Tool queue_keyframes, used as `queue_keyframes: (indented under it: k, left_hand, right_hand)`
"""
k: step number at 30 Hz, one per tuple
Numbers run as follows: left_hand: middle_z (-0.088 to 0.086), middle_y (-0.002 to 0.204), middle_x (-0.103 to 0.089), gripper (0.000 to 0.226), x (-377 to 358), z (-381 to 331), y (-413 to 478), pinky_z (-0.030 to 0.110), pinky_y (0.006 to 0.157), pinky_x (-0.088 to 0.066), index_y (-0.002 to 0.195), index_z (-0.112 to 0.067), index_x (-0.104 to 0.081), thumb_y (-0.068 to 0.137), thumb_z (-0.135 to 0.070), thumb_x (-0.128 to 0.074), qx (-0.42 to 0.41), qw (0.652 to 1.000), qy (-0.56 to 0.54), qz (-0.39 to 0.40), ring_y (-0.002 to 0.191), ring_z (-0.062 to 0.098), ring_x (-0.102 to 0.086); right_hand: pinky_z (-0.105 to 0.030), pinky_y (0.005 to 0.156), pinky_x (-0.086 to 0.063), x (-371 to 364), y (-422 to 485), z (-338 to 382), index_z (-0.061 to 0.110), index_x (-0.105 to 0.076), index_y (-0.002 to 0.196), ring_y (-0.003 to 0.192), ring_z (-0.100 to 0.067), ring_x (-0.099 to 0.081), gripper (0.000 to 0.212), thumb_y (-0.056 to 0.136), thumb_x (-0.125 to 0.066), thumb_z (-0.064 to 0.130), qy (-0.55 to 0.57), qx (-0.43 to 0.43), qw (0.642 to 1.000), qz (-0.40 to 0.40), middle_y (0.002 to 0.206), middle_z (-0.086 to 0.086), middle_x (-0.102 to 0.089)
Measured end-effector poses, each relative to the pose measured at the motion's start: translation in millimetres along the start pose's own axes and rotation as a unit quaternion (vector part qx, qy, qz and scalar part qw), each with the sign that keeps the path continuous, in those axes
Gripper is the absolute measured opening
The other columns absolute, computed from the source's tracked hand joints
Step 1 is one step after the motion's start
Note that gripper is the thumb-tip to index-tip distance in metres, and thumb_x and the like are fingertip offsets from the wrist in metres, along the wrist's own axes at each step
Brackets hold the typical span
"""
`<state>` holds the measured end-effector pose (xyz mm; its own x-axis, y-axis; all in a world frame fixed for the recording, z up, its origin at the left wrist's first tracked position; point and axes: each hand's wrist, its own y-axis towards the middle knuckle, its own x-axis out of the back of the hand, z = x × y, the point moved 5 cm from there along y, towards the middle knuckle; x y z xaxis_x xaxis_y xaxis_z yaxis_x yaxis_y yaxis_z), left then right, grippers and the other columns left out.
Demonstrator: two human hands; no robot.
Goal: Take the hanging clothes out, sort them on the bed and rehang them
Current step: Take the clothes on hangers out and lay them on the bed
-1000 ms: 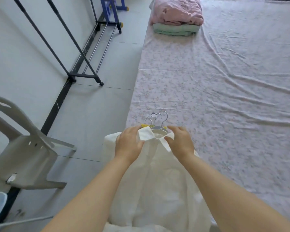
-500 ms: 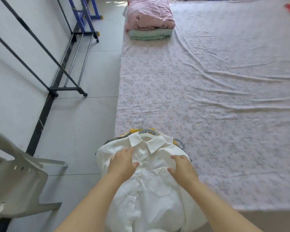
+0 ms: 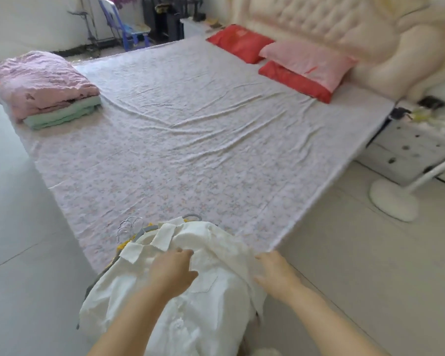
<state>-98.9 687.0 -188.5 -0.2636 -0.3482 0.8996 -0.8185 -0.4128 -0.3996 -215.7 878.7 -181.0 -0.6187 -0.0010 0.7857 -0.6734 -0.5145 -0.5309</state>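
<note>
Shirt (image 3: pixel 190 301), white, lies on its hangers (image 3: pixel 130 226) at the near corner of the bed (image 3: pixel 190 140), at six o'clock. Your left hand (image 3: pixel 174 272) presses flat on its chest, fingers spread; your right hand (image 3: pixel 275 273) seems open at the shirt's three o'clock edge, though blur hides any pinch.

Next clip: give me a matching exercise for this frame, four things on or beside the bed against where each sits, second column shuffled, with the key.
Things:
1. white shirt
2. folded pink and green blankets
3. pillows
4. white fan base

Places:
A. on the floor to the right of the bed
B. at the headboard end
C. on the bed's near corner, under both hands
D. on the bed's far left corner

Pairs: 1-C, 2-D, 3-B, 4-A
</note>
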Motion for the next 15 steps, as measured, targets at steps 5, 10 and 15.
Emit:
queue_keyframes:
  k: [5,10,15]
  left_hand:
    - [-0.001,0.132,-0.047,0.052,-7.8,-87.9,-21.0,0.032,0.093,-0.038,0.136,-0.025,-0.037,0.089,-0.045,-0.048,-0.146,0.986,0.063,0.048,0.119,0.021,-0.047]
    - [0.002,0.132,-0.047,0.05,-23.2,-210.1,-65.2,0.034,0.096,-0.037,0.135,-0.022,-0.038,0.09,-0.043,-0.047,-0.303,0.942,0.126,0.076,0.118,0.023,-0.047]
    - [0.002,0.132,-0.047,0.052,-54.7,-328.8,-140.6,0.034,0.096,-0.039,0.135,-0.023,-0.038,0.089,-0.045,-0.048,-0.432,0.882,0.168,0.089,0.119,0.023,-0.047]
  right_hand:
    - [-0.031,0.099,-0.039,-13.5,-101.9,-80.8,0.021,-0.04,0.138,0.125,-0.022,-0.044,0.054,0.088,-0.058,0.032,0.058,-0.123,0.988,-0.069,0.135,-0.005,-0.042]
    - [-0.028,0.099,-0.037,-34.8,-214.0,-161.3,0.022,-0.04,0.137,0.125,-0.02,-0.042,0.053,0.087,-0.058,0.03,0.135,-0.255,0.948,-0.132,0.135,-0.002,-0.042]
    - [-0.029,0.098,-0.038,-71.8,-335.8,-229.2,0.02,-0.039,0.136,0.124,-0.021,-0.042,0.05,0.089,-0.054,0.027,0.196,-0.365,0.89,-0.189,0.135,-0.004,-0.041]
